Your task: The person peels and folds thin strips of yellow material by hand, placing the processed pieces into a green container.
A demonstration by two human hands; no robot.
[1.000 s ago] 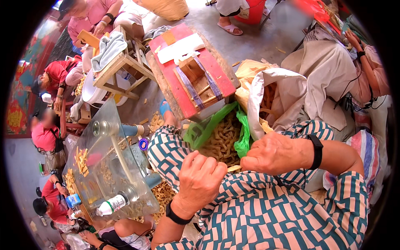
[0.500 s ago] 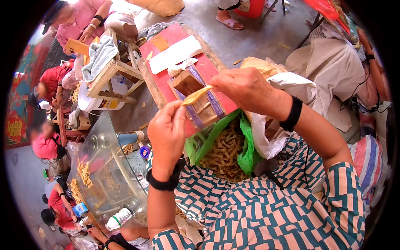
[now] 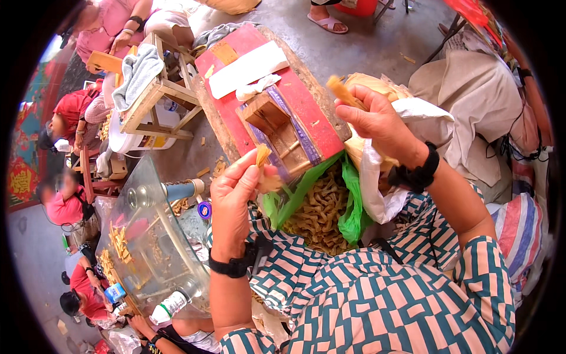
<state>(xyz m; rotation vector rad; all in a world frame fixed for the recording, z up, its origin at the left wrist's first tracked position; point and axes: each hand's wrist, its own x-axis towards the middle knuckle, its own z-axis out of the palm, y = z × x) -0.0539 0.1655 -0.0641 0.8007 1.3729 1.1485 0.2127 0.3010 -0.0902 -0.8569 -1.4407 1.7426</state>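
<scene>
Bag [image 3: 352, 206] of green plastic sits mouth-up at 12 o'clock from the person's torso [image 3: 383, 295], apparently between the thighs; this position likely puts its twisted brownish strips [image 3: 318, 215] within reach of both hands. Left hand [image 3: 233, 192], at 10 o'clock, forms a narrow pinch: thumb and fingers grip a short yellow piece [image 3: 263, 154], leaving its tip exposed. Right hand [image 3: 377, 121], at 1 o'clock, pinches a second yellow piece [image 3: 342, 91], its end projecting toward 11 o'clock. The hands are well apart, so each piece is held separately. A white sack [image 3: 424, 112], also at 1 o'clock, is partly hidden by the right wrist. Red counter [image 3: 318, 127], at 11 o'clock, carries a wooden fixture [image 3: 266, 115] with purple bands [image 3: 305, 143], presumably set toward the near edge for easy access. Farther off, at 9 o'clock, a glass counter [image 3: 159, 206] supports loose yellow strips [image 3: 119, 243].
</scene>
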